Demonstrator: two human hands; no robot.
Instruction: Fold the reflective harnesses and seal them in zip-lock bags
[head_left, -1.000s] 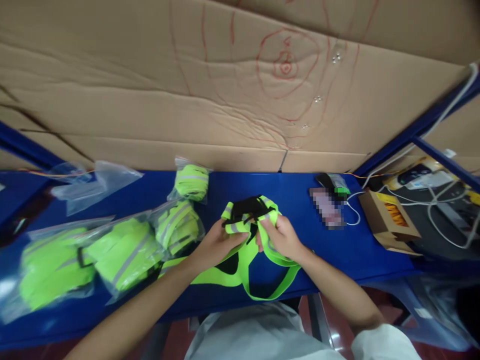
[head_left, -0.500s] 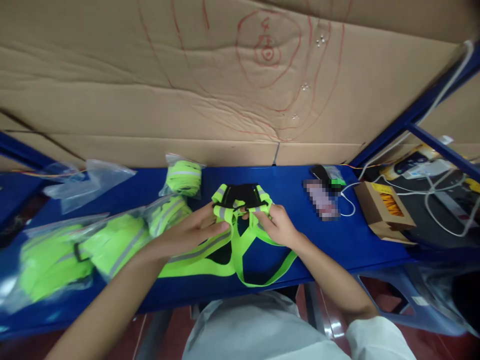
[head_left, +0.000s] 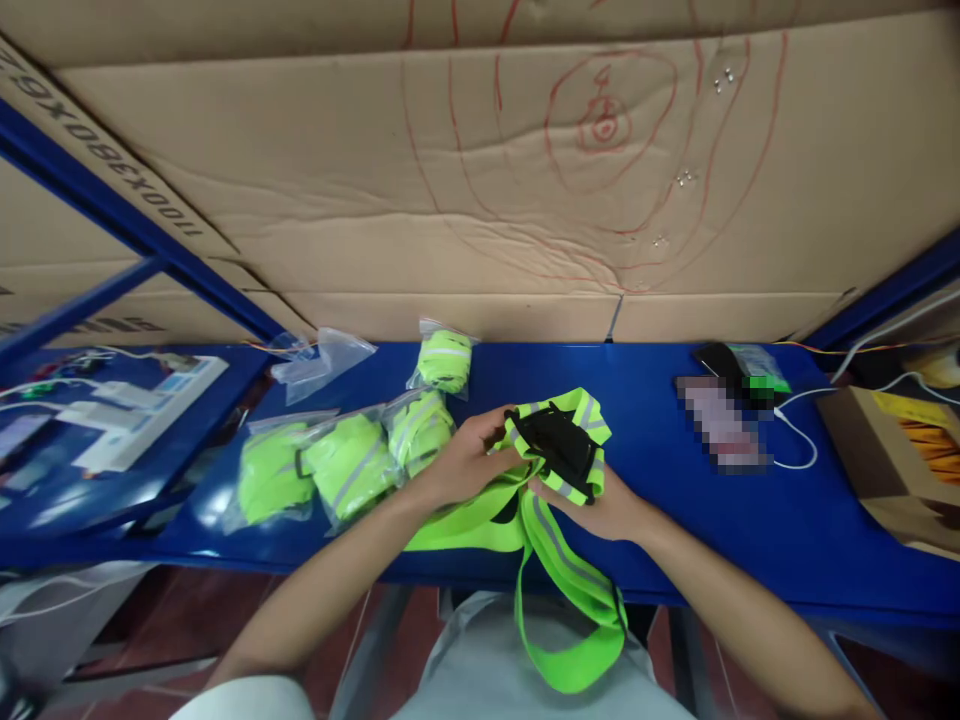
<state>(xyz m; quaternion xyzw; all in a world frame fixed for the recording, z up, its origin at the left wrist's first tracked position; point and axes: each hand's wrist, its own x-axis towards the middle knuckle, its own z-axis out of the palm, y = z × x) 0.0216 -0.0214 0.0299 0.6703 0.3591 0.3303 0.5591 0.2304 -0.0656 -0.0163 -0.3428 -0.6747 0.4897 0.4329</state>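
Observation:
Between my two hands is a neon-yellow reflective harness point(head_left: 562, 560) with grey stripes. Its black panel point(head_left: 559, 440) faces up, with folded straps around it. My left hand point(head_left: 480, 455) grips the panel's left edge, the thumb lying over the strap. From below and the right, my right hand point(head_left: 600, 508) supports the bundle, its fingers partly hidden under it. One loop of strap hangs over the table's front edge, and another band trails left under my left wrist. Left of my hands lie several clear bags point(head_left: 352, 465) holding similar neon straps.
An unfilled plastic bag point(head_left: 322, 362) lies at the back left of the blue table point(head_left: 645, 370). A pixelated phone point(head_left: 720, 425), a black mouse-like object point(head_left: 716, 362), a white cable and an open cardboard box point(head_left: 885, 465) are at right. A white power strip point(head_left: 154, 415) sits far left.
The view has swung left, showing the power strip. The black panel has been turned and tilted, my right hand has shifted beneath it, and a strap loop now drops over the front edge.

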